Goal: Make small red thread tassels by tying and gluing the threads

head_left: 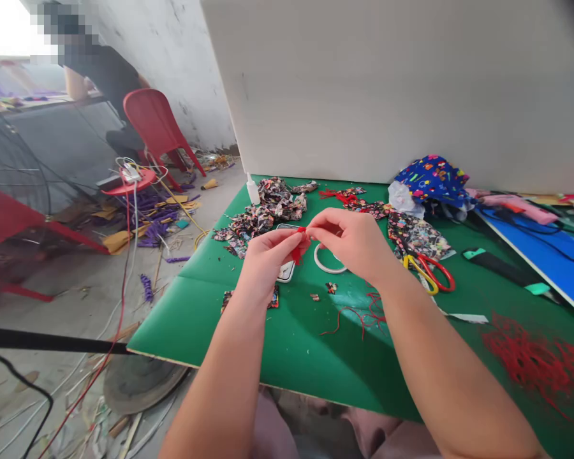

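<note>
My left hand point(272, 250) pinches a small red ribbon-like piece point(296, 256) over the green table. My right hand point(351, 237) is closed in a pinch at the top of the same piece, its fingertips meeting the left ones. The fingers cover most of it, so its full shape is hidden. Under my hands lies a white-rimmed phone-like object point(286, 274), partly covered. A white ring point(319, 262) rests beside it, partly behind my right hand. Bunched dark floral fabric point(268, 207) lies beyond my left hand, and red cord point(363, 319) lies below my right wrist.
On the green table point(196, 319) are scissors point(433, 274), a white bottle point(252, 190), a blue patterned cloth point(433, 182), a black-and-green tool point(502, 271) and tangled red thread point(540, 357). A pale panel point(387, 89) stands behind. At left, a person sits near a red chair point(155, 121); cables cross the littered floor.
</note>
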Motion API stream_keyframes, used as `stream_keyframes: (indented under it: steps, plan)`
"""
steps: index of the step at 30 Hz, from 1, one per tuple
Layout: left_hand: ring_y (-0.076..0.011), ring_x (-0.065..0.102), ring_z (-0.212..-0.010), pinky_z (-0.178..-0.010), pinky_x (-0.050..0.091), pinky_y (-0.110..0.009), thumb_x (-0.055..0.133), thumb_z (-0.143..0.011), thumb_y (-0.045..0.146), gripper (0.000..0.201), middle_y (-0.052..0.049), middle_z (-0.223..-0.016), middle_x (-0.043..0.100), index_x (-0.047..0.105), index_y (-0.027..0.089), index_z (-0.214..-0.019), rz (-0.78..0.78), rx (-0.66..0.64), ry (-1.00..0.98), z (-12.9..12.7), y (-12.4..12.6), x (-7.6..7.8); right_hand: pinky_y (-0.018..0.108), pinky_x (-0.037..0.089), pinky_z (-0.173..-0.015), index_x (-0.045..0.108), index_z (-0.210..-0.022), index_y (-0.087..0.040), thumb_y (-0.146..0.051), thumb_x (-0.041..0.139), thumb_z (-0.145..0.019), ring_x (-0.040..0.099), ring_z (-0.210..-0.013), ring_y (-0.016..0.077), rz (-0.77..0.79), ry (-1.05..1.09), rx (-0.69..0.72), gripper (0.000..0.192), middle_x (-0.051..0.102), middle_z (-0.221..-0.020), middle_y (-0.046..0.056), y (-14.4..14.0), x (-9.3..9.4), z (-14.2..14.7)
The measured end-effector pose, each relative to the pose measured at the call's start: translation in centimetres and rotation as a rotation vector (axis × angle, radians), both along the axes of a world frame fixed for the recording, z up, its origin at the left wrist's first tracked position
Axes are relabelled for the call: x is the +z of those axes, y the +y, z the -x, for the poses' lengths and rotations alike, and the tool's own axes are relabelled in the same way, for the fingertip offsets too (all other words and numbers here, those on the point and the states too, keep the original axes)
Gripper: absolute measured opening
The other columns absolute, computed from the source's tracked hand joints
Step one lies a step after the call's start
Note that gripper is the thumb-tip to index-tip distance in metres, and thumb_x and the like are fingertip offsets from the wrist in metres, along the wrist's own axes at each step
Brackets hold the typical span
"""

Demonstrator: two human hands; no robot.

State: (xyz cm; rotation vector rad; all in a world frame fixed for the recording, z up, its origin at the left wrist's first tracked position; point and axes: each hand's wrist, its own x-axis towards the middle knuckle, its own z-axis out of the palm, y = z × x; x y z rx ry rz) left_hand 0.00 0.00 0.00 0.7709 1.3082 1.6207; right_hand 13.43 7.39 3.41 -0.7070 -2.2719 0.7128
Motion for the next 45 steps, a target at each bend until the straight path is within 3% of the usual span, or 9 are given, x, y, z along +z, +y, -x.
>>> stream_keyframes:
  steps: [7,13,17,29,45]
  plan:
    - [-0.0159,0.066,-0.077,-0.069,0.051,-0.024,0.072,-0.064,0.036,0.027,-0.008,-0.082,0.072,0.071,0.014,-0.082,0.033,0.009,0.033,-0.12,-0.02,-0.01,0.026,0.039,-0.064,0.063,-0.078,-0.019,-0.03,0.053,-0.083,0.056,-0.058,0.0103,0.017,-0.033,-0.044,0.015,0.065,-0.067,-0.001,0.57,0.24,-0.43]
    - [-0.0101,0.059,-0.06,-0.051,0.045,-0.019,0.074,-0.061,0.038,0.029,-0.003,-0.07,0.068,0.071,0.016,-0.08,0.105,0.044,0.065,0.03,0.15,-0.29,0.025,0.035,-0.06,0.063,-0.077,-0.02,-0.028,0.053,-0.083,0.053,-0.059,0.01,-0.051,-0.091,-0.06,0.015,0.064,-0.067,-0.002,0.96,0.06,-0.6]
    - [-0.0072,0.055,-0.056,-0.049,0.042,-0.017,0.074,-0.062,0.036,0.027,-0.002,-0.067,0.066,0.071,0.015,-0.079,0.13,0.023,0.062,0.12,0.23,-0.36,0.024,0.035,-0.06,0.063,-0.078,-0.02,-0.029,0.052,-0.083,0.053,-0.059,0.0098,-0.065,-0.102,-0.06,0.015,0.064,-0.067,-0.002,0.99,0.09,-0.59]
    - [-0.0166,0.068,-0.07,-0.062,0.051,-0.025,0.07,-0.067,0.025,0.019,-0.004,-0.077,0.07,0.065,0.014,-0.082,0.099,-0.133,-0.218,-0.3,0.24,-0.43,0.024,0.036,-0.061,0.064,-0.081,-0.021,-0.028,0.05,-0.085,0.058,-0.07,0.0129,-0.048,-0.141,0.027,0.016,0.067,-0.075,0.0,0.55,-0.38,-0.1]
    - [-0.0061,0.061,-0.062,-0.062,0.048,-0.018,0.064,-0.069,0.02,0.01,0.002,-0.069,0.068,0.068,0.015,-0.077,0.066,-0.049,-0.482,0.06,0.94,-0.91,0.025,0.037,-0.066,0.065,-0.08,-0.021,-0.026,0.054,-0.082,0.058,-0.076,0.0137,-0.016,-0.136,0.1,0.012,0.067,-0.077,-0.001,0.43,-0.01,-0.27]
